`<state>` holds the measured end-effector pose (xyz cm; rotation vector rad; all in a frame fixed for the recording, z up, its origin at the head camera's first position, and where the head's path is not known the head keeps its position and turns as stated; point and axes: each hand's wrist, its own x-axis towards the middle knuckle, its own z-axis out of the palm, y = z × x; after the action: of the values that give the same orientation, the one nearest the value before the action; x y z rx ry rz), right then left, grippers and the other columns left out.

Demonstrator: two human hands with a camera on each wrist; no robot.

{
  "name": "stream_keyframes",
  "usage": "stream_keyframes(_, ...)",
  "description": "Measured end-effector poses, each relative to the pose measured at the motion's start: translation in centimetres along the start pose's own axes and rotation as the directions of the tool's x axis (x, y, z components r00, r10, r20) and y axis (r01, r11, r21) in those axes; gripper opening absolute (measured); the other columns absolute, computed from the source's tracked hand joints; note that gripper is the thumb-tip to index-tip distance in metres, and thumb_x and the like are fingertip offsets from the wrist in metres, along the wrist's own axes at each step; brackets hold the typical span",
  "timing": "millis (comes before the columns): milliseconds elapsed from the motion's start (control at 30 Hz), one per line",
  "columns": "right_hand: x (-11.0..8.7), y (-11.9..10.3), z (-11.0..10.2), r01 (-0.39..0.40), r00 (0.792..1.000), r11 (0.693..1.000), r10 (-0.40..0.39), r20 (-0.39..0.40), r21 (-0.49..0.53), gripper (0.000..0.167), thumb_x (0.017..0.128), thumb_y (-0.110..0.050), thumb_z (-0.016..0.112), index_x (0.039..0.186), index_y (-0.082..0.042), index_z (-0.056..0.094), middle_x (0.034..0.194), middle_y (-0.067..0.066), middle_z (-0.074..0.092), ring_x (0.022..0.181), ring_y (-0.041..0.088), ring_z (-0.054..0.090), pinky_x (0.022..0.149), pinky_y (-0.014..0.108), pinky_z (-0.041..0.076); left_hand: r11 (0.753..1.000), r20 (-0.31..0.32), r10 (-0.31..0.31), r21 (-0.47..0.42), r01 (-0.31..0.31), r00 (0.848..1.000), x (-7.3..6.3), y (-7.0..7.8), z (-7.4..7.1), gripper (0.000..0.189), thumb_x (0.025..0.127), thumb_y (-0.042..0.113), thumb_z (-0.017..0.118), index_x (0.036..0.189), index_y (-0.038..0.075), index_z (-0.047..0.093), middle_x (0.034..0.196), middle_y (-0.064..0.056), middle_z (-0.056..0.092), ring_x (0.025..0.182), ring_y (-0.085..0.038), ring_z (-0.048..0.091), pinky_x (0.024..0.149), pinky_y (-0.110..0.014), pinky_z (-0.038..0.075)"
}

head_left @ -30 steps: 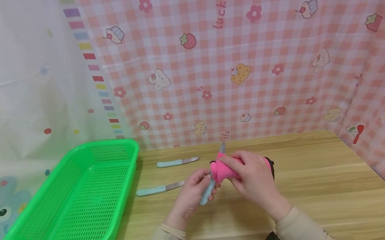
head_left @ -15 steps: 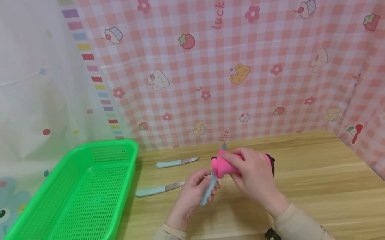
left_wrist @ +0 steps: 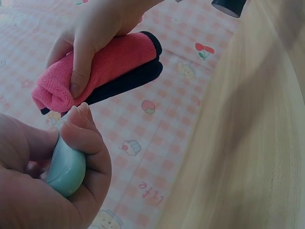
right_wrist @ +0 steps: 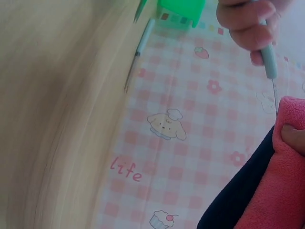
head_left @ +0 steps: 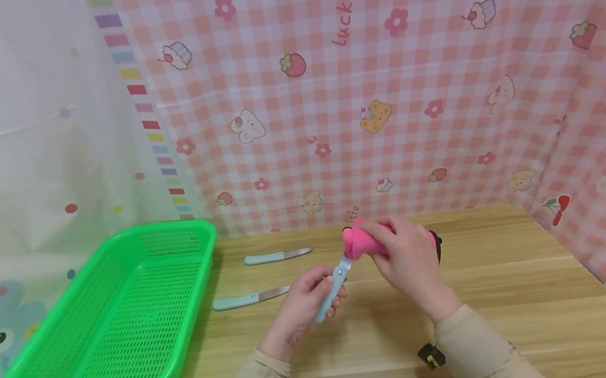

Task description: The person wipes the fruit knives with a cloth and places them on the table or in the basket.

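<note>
Hazard, foremost: a cut to the right hand (head_left: 407, 257), whose thumb and fingers pinch the folded pink cloth (head_left: 361, 243) at the far stretch of a small knife (head_left: 334, 286); a slipping fold or too thin a layer would be the likely cause, and from where I stand I cannot tell which way the edge faces. Hazard, second: a drop, should the left hand (head_left: 306, 296), its fingers curled round the handle, slacken under a pull of the cloth. Hazard, third: a knock against the nearer loose knife (head_left: 237, 301), its tip just beside the left hand at ten o'clock. Knife, held, one: in the air above the wooden table (head_left: 496, 310), butt toward seven o'clock, blade toward one, where it meets the cloth's folded end; remainder out of sight. Handle pale blue-green, smooth, rounded at the butt, one rivet near the blade; visible metal bright and narrow. Cloth, one: plush pink face, dark backing, black edging, folded into a thick pad. Also on the table: a farther matching knife (head_left: 266, 258) at ten o'clock from the held one; a green basket (head_left: 186, 342) at nine.
</note>
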<state>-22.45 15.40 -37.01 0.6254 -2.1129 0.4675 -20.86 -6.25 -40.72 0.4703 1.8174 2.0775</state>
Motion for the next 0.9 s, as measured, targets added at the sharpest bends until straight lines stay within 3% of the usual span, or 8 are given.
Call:
stream_keyframes(467,0.1,0.6,-1.4,-0.108,0.994,0.994,0.108,0.003,-0.032,0.041,0.073,-0.011,0.087,0.111,-0.016,0.072,0.097,0.014,0.066,0.083,0.037,0.063,0.071,0.053,0.048,1.0,0.057,-0.002,-0.019,0.003,0.998,-0.5,0.1,-0.6,0.03,0.108,0.009,0.038,0.123,-0.014,0.049,0.088,-0.005,0.063,0.069,-0.01,0.055,0.057,-0.018,0.047)
stream_keyframes(900,-1.1,1.0,-2.6,-0.136,0.991,0.991,0.136,-0.002,-0.004,0.044,0.072,-0.005,0.087,0.112,-0.012,0.072,0.101,0.015,0.065,0.087,0.037,0.062,0.074,0.054,0.047,0.999,-0.036,-0.018,-0.049,0.016,0.999,-0.6,0.4,-1.5,0.028,0.107,0.009,0.039,0.122,-0.012,0.048,0.087,-0.005,0.063,0.069,-0.01,0.055,0.057,-0.019,0.047)
